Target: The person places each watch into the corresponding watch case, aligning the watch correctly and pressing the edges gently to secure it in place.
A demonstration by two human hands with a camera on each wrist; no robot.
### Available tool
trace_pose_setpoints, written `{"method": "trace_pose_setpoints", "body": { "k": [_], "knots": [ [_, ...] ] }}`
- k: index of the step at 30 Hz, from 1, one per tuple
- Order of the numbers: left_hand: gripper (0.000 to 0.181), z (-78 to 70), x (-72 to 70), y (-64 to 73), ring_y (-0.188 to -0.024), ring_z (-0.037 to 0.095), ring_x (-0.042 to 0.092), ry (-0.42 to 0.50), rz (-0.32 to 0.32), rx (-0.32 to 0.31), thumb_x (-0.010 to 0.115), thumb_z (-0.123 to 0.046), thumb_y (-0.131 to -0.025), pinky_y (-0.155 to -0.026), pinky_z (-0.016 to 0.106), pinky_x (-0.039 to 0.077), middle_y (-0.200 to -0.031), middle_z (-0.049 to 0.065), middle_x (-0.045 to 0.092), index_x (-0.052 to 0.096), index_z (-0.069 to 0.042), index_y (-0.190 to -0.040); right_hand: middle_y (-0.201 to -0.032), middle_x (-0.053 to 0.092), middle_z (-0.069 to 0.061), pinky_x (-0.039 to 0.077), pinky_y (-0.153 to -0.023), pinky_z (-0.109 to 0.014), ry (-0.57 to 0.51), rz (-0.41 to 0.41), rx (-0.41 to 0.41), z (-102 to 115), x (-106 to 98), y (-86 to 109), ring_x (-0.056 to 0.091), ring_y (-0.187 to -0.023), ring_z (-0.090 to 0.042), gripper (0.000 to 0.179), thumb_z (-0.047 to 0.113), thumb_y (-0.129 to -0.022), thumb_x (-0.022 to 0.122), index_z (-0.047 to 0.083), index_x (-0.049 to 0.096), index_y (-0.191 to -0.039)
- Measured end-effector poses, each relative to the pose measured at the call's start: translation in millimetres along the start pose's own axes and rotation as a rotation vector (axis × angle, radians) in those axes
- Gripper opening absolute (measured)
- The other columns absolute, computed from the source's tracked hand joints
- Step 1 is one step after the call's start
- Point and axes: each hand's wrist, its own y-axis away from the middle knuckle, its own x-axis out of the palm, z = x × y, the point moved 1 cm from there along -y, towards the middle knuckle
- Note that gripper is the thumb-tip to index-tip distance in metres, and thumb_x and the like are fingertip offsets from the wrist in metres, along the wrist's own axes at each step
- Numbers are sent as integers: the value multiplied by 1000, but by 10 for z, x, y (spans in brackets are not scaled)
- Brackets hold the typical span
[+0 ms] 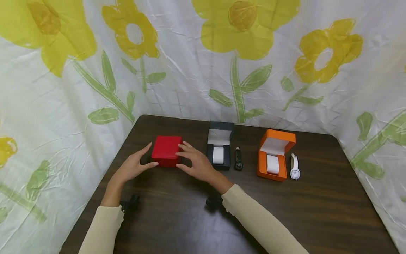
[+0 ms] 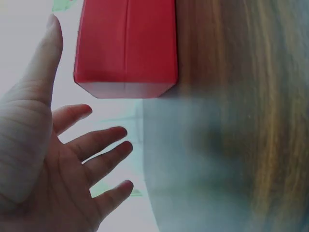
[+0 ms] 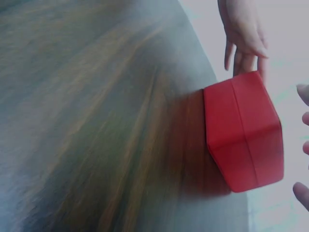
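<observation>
A closed red box [image 1: 167, 146] sits on the left part of the table. To its left, my left hand [image 1: 131, 167] has thumb and fingers spread, with a gap to the box in the left wrist view. At the other side, my right hand [image 1: 200, 164] reaches in with extended fingers, its fingertips by the box's right edge. In the right wrist view those fingertips [image 3: 302, 191] appear apart from the red box [image 3: 241, 130]. A seam runs around the box's side. Neither hand holds anything.
Right of the red box, a dark blue watch box [image 1: 222, 126] stands with its lid up, a black watch [image 1: 239, 163] beside it. Farther right are an opened orange watch box [image 1: 269, 176] and a white watch [image 1: 295, 169]. A flowered curtain [image 1: 184, 70] hangs behind the wooden table [image 1: 317, 211].
</observation>
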Motion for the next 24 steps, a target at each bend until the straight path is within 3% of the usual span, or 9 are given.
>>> {"method": "trace_pose_setpoints", "body": {
  "k": [11, 19, 24],
  "knots": [
    [97, -272, -42, 71, -147, 46, 28, -177, -130, 50, 72, -55, -89, -114, 68, 26, -160, 23, 32, 26, -9, -161, -153, 50, -6, 38, -114, -52, -3, -26, 6, 111, -292, 254, 34, -149, -19, 47, 34, -96, 72, 13, 64, -137],
    [86, -580, 4, 103, -144, 45, 35, -250, -271, 107, 73, -48, -91, -112, 66, 32, -157, 24, 38, 36, -10, -158, -152, 51, -4, 40, -113, -52, 32, -77, 10, 151, -565, 499, 37, -147, -20, 47, 29, -96, 72, 13, 62, -139],
    [84, -765, 60, 113, -142, 46, 38, -294, -348, 178, 77, -43, -89, -112, 66, 32, -156, 25, 39, 40, -9, -156, -153, 50, -3, 39, -113, -54, 70, -110, 28, 116, -729, 648, 38, -147, -23, 48, 30, -96, 72, 12, 62, -140]
  ]
}}
